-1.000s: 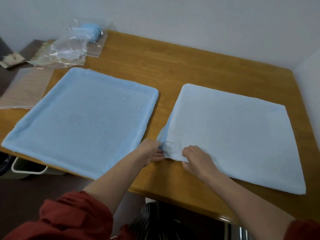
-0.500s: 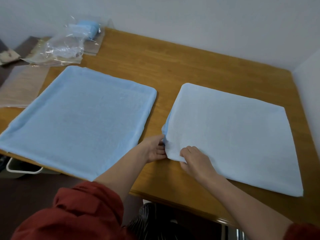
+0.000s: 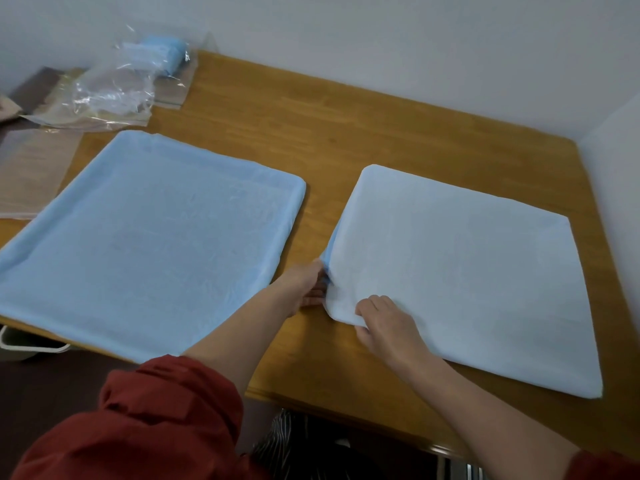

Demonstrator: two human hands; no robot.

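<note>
Blue cushion (image 3: 467, 271) centre right on counter (image 3: 346, 126), left hand (image 3: 303, 285) and right hand (image 3: 388, 327) fingers curled, gripping its lower-left corner

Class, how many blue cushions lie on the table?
2. The left cushion lies untouched on the left of the table. The right cushion lies on its right; the left hand and right hand grip its near corner. The bag at the back may hide another.

L hand (image 3: 304, 287) a bit farther up left edge of cushion (image 3: 467, 271); less blue corner fabric (image 3: 328, 253) out
</note>
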